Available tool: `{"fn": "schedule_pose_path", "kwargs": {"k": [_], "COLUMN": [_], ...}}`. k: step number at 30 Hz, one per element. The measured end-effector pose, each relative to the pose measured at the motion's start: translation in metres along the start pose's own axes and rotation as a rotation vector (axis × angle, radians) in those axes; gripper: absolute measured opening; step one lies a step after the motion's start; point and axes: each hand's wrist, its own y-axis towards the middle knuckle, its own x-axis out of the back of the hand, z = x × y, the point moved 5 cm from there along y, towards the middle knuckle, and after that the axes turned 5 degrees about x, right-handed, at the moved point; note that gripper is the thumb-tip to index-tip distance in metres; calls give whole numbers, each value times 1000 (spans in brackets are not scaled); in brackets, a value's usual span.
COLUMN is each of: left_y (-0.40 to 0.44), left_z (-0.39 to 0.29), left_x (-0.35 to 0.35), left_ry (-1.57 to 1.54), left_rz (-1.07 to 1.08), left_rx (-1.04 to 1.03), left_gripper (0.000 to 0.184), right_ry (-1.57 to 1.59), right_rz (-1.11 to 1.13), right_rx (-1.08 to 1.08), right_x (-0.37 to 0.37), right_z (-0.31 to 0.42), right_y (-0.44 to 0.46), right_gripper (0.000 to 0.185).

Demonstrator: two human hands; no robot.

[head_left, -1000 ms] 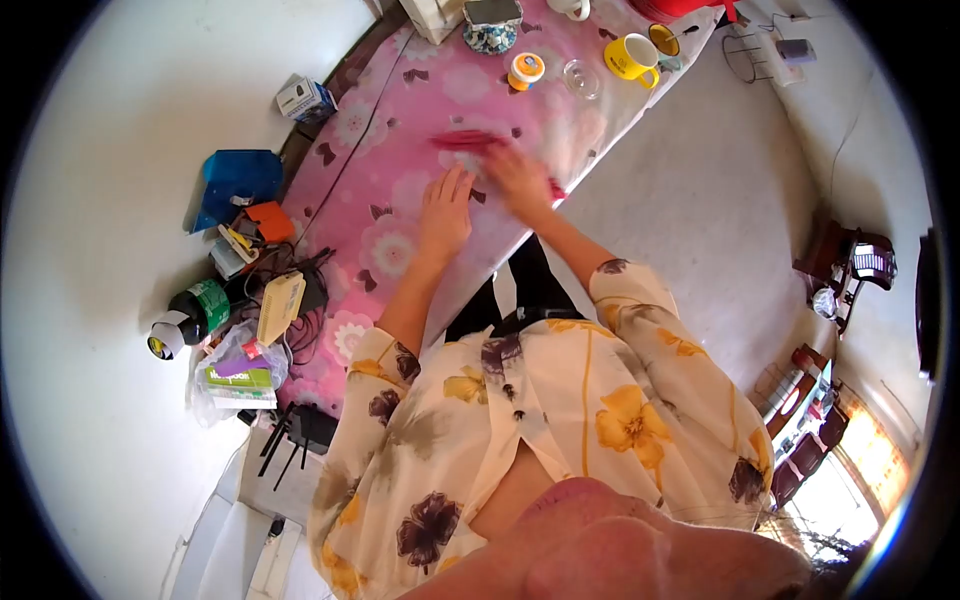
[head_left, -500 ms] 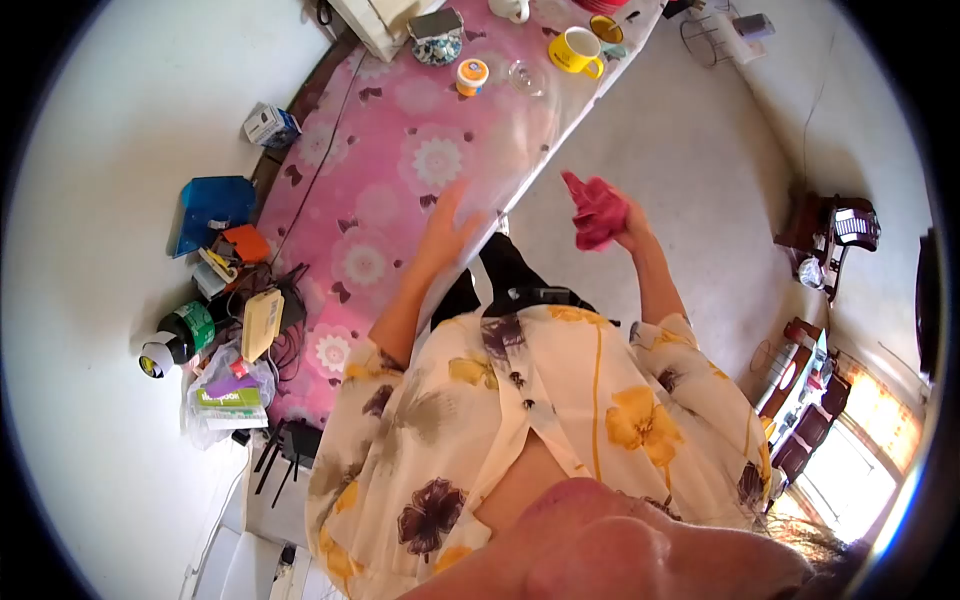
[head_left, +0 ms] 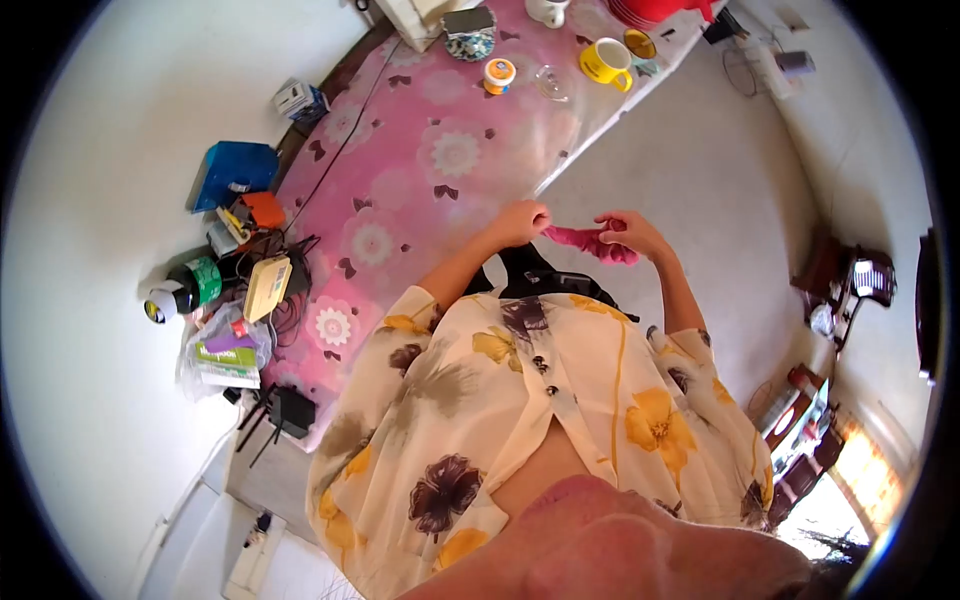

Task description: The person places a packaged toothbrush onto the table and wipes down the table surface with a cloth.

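A crumpled dark pink cloth [head_left: 580,240] is stretched between my two hands in front of my waist, just past the table's edge. My left hand [head_left: 522,222] is closed around its left end. On the other side, my right hand [head_left: 638,235] has its fingers curled over the bunched right part, which hangs slightly below them. Under my left forearm lies the table's pink flowered cover [head_left: 450,120].
Toward the far end stand a yellow mug [head_left: 606,64], a small orange-and-white tub [head_left: 498,75], a clear glass lid [head_left: 552,83] and a patterned pot [head_left: 468,35]. Along the wall sit a dark bottle [head_left: 190,283], a blue folder [head_left: 236,175] and a black router [head_left: 291,411].
My left hand has come off the tabletop side and closed on the cloth. The right hand has lowered slightly, and the cloth is now drawn out sideways between both.
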Motion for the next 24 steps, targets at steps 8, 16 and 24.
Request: {"fn": "schedule_pose_path", "kwargs": {"k": [8, 16, 24], "left_y": [-78, -153, -97], "left_z": [-3, 5, 50], "left_x": [67, 121, 116], "left_ry": [240, 968, 1022], "left_rz": [-760, -1384, -1265], "left_rx": [-34, 203, 106], "left_gripper": [24, 52, 60], "right_ry": [325, -537, -1089], "right_rz": [7, -345, -310], "right_rx": [288, 828, 1035], "right_x": [22, -66, -112], "right_z": [78, 170, 147], "right_y": [38, 158, 171], "right_gripper": [44, 59, 48]}}
